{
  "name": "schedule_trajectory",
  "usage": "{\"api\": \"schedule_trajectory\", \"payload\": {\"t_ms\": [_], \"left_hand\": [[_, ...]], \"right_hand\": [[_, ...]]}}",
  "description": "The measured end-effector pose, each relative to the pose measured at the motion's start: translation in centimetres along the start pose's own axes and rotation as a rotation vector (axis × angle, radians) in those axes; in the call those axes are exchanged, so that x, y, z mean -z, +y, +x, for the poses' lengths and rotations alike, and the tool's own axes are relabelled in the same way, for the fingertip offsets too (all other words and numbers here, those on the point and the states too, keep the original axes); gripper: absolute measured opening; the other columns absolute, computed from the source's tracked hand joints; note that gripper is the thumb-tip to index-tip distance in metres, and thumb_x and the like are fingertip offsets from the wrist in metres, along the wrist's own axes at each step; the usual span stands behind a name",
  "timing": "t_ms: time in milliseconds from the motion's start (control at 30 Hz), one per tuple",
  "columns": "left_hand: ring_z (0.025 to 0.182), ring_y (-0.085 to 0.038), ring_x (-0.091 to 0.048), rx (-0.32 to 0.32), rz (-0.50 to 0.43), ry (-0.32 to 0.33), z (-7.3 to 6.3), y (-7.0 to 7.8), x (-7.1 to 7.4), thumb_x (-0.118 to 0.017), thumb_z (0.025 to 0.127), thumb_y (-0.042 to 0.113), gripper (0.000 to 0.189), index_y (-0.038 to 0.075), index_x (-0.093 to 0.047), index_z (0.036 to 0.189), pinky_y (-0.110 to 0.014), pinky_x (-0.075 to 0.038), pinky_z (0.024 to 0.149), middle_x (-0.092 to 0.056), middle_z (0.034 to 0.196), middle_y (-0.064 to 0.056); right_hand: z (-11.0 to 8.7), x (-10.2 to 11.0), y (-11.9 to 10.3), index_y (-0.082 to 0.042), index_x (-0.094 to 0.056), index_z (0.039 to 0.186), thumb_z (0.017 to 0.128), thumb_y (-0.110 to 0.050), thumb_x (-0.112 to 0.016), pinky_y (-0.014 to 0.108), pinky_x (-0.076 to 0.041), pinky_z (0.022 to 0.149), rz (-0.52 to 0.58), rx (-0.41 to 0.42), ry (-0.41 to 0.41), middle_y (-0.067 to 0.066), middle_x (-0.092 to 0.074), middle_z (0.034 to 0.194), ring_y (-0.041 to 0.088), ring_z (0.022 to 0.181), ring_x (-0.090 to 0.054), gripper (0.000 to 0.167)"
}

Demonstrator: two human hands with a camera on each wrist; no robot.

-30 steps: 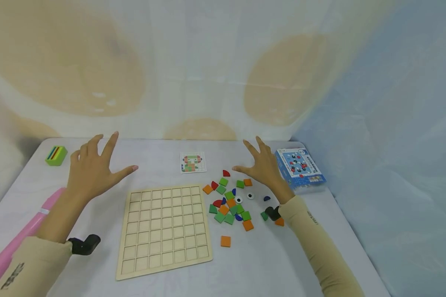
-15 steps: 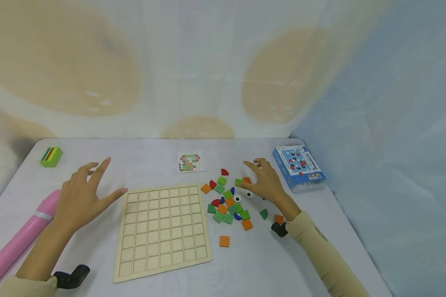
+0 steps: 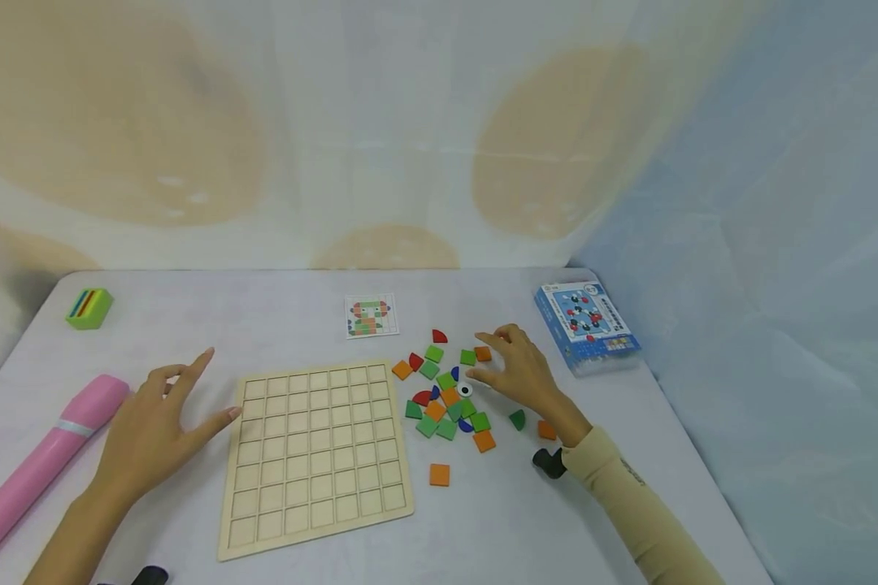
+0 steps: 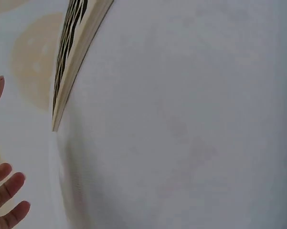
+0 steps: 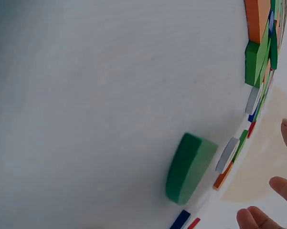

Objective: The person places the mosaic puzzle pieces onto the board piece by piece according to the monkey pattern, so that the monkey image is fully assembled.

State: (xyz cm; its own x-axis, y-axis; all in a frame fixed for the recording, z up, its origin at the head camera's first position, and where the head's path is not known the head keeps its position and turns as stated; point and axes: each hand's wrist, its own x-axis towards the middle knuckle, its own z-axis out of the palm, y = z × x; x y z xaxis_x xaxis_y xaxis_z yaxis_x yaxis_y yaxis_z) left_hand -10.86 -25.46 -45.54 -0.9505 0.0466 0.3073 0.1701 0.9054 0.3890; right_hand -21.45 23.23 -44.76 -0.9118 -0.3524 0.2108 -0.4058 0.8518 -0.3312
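Note:
A pale wooden grid board (image 3: 315, 455) with bare square cells lies in front of me. My left hand (image 3: 142, 439) is beside its left edge, fingers and thumb spread, holding nothing. Right of the board are scattered flat pieces: green squares, orange squares (image 3: 440, 474), red and blue rounded pieces, and a white eye disc (image 3: 465, 390). My right hand (image 3: 523, 370) hovers over the right side of this pile, fingers bent and thumb apart, with a gap between them. A dark green quarter-round piece (image 5: 188, 169) shows large in the right wrist view.
Behind the board lies a small pattern card (image 3: 371, 316). A blue picture box (image 3: 588, 327) stands at the back right. At left are a pink inflated-looking stick (image 3: 51, 459) and a lime green block (image 3: 89, 309) with coloured stripes. A pale curtain closes off the back.
Both hands have come down from above the table. The left has moved nearer to me beside the board; the right has lowered over the pieces, its fingers bending more. The pieces lie as before.

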Motion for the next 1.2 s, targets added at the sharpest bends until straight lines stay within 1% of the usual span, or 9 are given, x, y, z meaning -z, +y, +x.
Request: {"api": "schedule_trajectory", "payload": {"t_ms": [133,233,367,500,567,700,800,967,1200], "left_hand": [[0.070,-0.030,-0.056,0.060,-0.050,-0.098,-1.0,-0.1,-0.4,-0.073,0.083,0.055,0.092,0.032,-0.024,0.158,-0.033,-0.035,0.053,-0.042,0.125,-0.025],[0.064,-0.023,-0.051,0.088,-0.084,-0.175,-1.6,-0.2,-0.6,-0.071,0.086,0.056,0.090,0.034,-0.023,0.158,-0.031,-0.034,0.051,-0.038,0.125,-0.023],[0.068,-0.022,-0.051,0.113,-0.122,-0.257,-2.1,-0.7,-0.7,-0.069,0.087,0.057,0.085,0.037,-0.025,0.157,-0.032,-0.035,0.053,-0.037,0.124,-0.019],[0.080,-0.025,-0.050,0.123,-0.163,-0.307,-2.4,-1.2,-1.0,-0.071,0.085,0.058,0.084,0.038,-0.030,0.155,-0.033,-0.035,0.058,-0.038,0.123,-0.015],[0.083,-0.024,-0.047,0.116,-0.186,-0.313,-2.7,-1.5,-1.2,-0.073,0.083,0.057,0.083,0.037,-0.035,0.153,-0.032,-0.034,0.060,-0.038,0.120,-0.012],[0.084,-0.018,-0.040,0.089,-0.217,-0.316,-3.2,-1.8,-1.7,-0.078,0.078,0.055,0.078,0.036,-0.047,0.147,-0.028,-0.030,0.063,-0.037,0.112,-0.003],[0.086,-0.016,-0.038,0.054,-0.234,-0.311,-3.4,-2.0,-2.1,-0.081,0.076,0.052,0.075,0.035,-0.053,0.143,-0.027,-0.029,0.066,-0.036,0.109,-0.002],[0.088,-0.016,-0.038,0.013,-0.241,-0.273,-3.5,-2.3,-2.2,-0.085,0.073,0.049,0.074,0.034,-0.057,0.140,-0.027,-0.030,0.068,-0.037,0.109,-0.002],[0.087,-0.009,-0.036,-0.015,-0.251,-0.220,-3.9,-2.7,-2.5,-0.088,0.070,0.046,0.075,0.032,-0.059,0.137,-0.025,-0.030,0.069,-0.037,0.105,0.000]], "right_hand": [[0.7,-0.3,-0.5,-0.011,-0.065,0.131,0.081,-0.039,-0.082,0.039,-0.051,0.077,0.001,-0.001,0.002,0.016,-0.056,0.118,0.026,0.098,-0.054,0.061],[1.6,-0.5,-1.1,-0.011,-0.066,0.130,0.082,-0.039,-0.081,0.037,-0.051,0.077,-0.003,-0.023,-0.012,0.014,-0.057,0.115,0.024,0.096,-0.054,0.057],[3.2,-0.7,-2.1,-0.009,-0.068,0.127,0.085,-0.040,-0.078,0.036,-0.052,0.074,0.007,-0.039,-0.035,0.014,-0.058,0.112,0.023,0.093,-0.055,0.053],[4.5,-0.9,-3.1,-0.008,-0.068,0.127,0.087,-0.039,-0.076,0.035,-0.053,0.072,0.015,-0.065,-0.070,0.015,-0.059,0.111,0.023,0.092,-0.056,0.051],[4.9,-1.0,-3.4,-0.009,-0.068,0.126,0.088,-0.039,-0.075,0.036,-0.054,0.074,0.014,-0.082,-0.085,0.015,-0.060,0.111,0.023,0.094,-0.056,0.050],[5.1,-1.5,-3.7,-0.010,-0.068,0.127,0.088,-0.038,-0.074,0.036,-0.054,0.077,0.010,-0.123,-0.117,0.014,-0.060,0.112,0.023,0.096,-0.058,0.048],[4.9,-1.9,-3.5,-0.011,-0.069,0.126,0.087,-0.039,-0.075,0.035,-0.054,0.077,0.008,-0.139,-0.121,0.013,-0.060,0.112,0.023,0.094,-0.058,0.048],[5.3,-2.2,-3.4,-0.009,-0.069,0.124,0.087,-0.038,-0.076,0.036,-0.053,0.077,0.024,-0.147,-0.116,0.014,-0.060,0.109,0.024,0.093,-0.058,0.047],[6.5,-2.5,-3.7,-0.007,-0.072,0.119,0.087,-0.037,-0.076,0.037,-0.052,0.081,0.025,-0.217,-0.154,0.014,-0.061,0.109,0.024,0.095,-0.058,0.044]]}}
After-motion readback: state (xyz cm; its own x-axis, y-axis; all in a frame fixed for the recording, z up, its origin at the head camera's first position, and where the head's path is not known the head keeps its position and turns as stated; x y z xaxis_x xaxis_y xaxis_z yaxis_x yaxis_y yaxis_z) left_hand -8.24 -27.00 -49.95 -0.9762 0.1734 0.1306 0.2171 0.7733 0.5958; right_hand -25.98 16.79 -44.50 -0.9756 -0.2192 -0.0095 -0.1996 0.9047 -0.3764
